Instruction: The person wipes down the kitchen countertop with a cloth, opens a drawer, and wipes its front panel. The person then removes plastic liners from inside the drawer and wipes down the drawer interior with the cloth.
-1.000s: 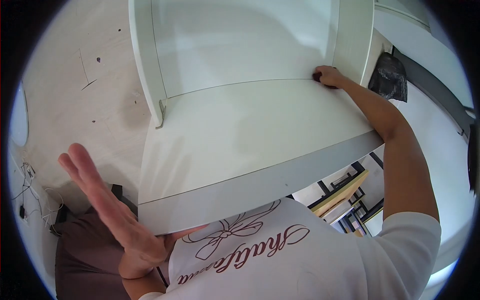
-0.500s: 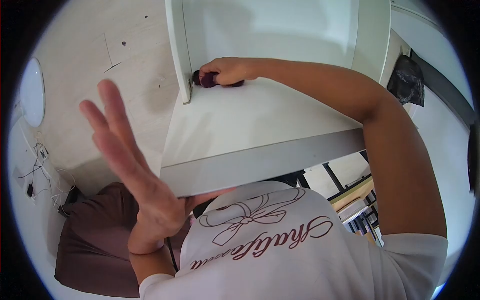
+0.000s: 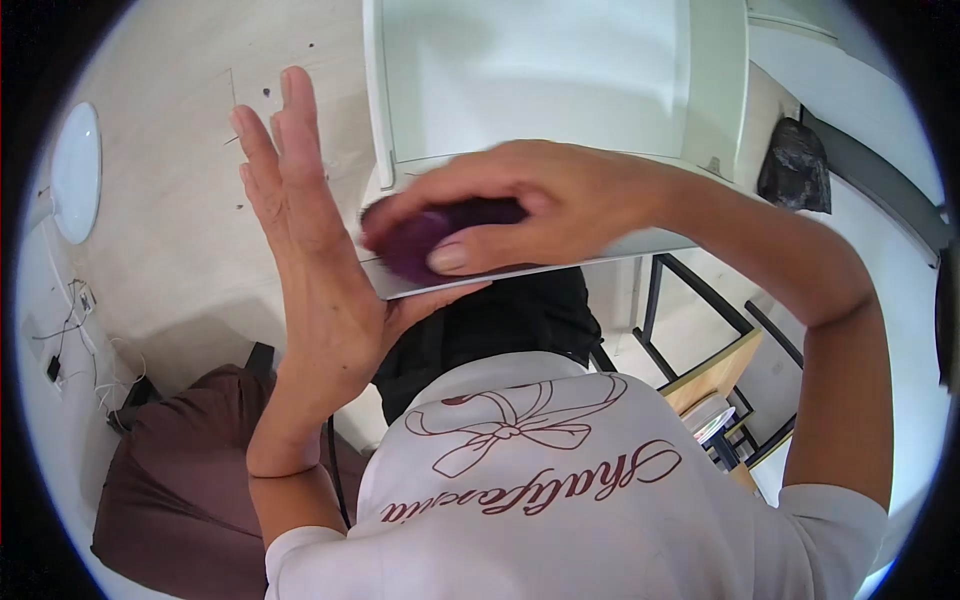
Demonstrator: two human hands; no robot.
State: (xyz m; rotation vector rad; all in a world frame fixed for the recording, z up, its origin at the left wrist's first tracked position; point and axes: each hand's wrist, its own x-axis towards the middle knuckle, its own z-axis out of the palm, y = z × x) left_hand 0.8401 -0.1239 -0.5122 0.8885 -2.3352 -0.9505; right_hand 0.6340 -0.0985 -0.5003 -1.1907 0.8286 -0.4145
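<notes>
My right hand (image 3: 560, 205) is closed around a dark purple cloth (image 3: 420, 240), pressed near the front edge of a white panel; both are slightly blurred. The panel (image 3: 650, 243) belongs to a white cabinet-like unit (image 3: 540, 80) with upright sides, and much of it lies hidden behind my right hand and forearm. At the panel's near left corner is my left hand (image 3: 320, 230). Its fingers stretch upward beside the edge, and its thumb extends along the underside. The left palm touches the corner, and the fingers are not wrapped around anything.
A brown cushioned seat (image 3: 190, 480) stands at the lower left, with cables (image 3: 85, 350) by the wall. To the right are a black plastic bag (image 3: 795, 165) and a black-framed table (image 3: 715, 375) with a wooden top. A round white object (image 3: 77, 172) is at far left.
My right hand has brought the cloth from the panel's far left corner to its near edge. My left hand and that near edge now appear higher in view, and less panel surface shows.
</notes>
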